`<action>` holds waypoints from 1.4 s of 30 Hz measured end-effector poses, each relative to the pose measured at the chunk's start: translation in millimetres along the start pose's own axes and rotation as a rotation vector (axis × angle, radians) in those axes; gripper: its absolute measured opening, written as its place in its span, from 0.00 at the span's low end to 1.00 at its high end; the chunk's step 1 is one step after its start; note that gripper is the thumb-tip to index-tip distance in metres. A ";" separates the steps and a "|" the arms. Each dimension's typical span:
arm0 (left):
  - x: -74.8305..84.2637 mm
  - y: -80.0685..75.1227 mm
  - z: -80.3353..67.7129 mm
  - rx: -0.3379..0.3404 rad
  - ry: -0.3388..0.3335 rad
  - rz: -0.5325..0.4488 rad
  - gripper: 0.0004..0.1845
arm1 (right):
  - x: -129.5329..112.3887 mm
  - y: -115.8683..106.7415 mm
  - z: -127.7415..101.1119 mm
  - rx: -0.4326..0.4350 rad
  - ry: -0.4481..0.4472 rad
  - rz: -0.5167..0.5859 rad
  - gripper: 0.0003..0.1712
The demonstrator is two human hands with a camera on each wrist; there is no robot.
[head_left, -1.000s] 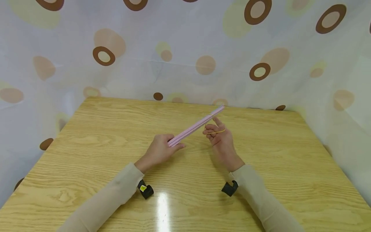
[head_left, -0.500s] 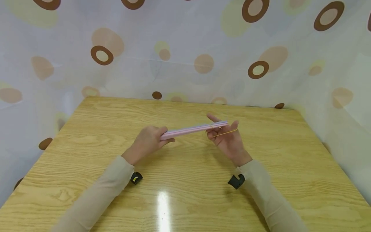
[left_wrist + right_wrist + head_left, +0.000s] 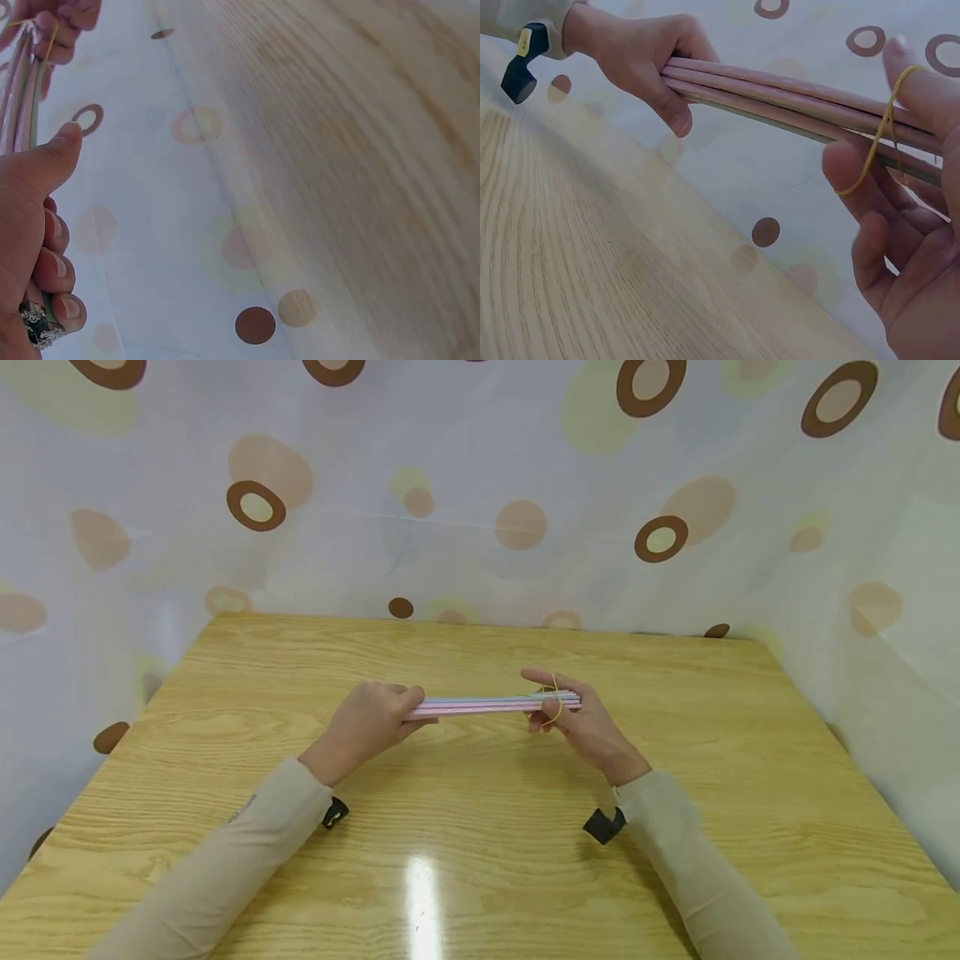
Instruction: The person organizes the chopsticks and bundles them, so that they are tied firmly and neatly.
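Surface: a light wooden table [image 3: 480,860] with a strong grain and a glossy patch of glare near the person's edge.
Room: a pale curtain printed with brown rings and tan and green dots [image 3: 480,485] hangs close behind and beside the table.
Bundle: one bunch of long thin pink sticks [image 3: 487,703], level above the middle of the table; at least three show in the right wrist view, but I cannot count them all.
Band: one thin yellow rubber band [image 3: 556,703], looped at the bundle's right end.
Left hand [image 3: 367,727]: curled round the bundle's left end, thumb on top.
Right hand [image 3: 573,720]: fingers spread, the band stretched over the forefinger and thumb, at the bundle's right end.
Sleeves: two, beige, each with a black wrist clip.
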State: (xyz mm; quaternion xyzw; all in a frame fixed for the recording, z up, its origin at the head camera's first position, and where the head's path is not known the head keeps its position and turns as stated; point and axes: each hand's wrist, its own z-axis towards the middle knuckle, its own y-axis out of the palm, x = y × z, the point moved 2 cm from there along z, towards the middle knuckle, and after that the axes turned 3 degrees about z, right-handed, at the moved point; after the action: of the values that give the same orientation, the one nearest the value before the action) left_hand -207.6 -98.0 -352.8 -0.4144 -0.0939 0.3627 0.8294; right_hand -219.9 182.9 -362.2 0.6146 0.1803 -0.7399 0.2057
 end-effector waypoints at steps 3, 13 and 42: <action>1.5 2.8 0.7 0.020 -0.034 -0.039 0.21 | -2.1 1.8 0.5 0.048 -0.013 -0.055 0.32; 9.0 19.7 3.0 -0.033 -0.198 -0.275 0.18 | -6.3 1.2 0.7 0.099 0.010 0.088 0.19; 12.3 25.5 2.9 -0.383 -0.734 -0.810 0.17 | -0.7 25.1 7.1 0.587 -0.073 0.032 0.07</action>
State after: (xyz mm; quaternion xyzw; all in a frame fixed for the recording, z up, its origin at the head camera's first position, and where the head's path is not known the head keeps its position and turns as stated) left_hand -213.4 -77.8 -372.0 -0.3351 -0.5905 0.1131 0.7254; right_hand -212.5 157.9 -360.6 0.6237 -0.0586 -0.7786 0.0373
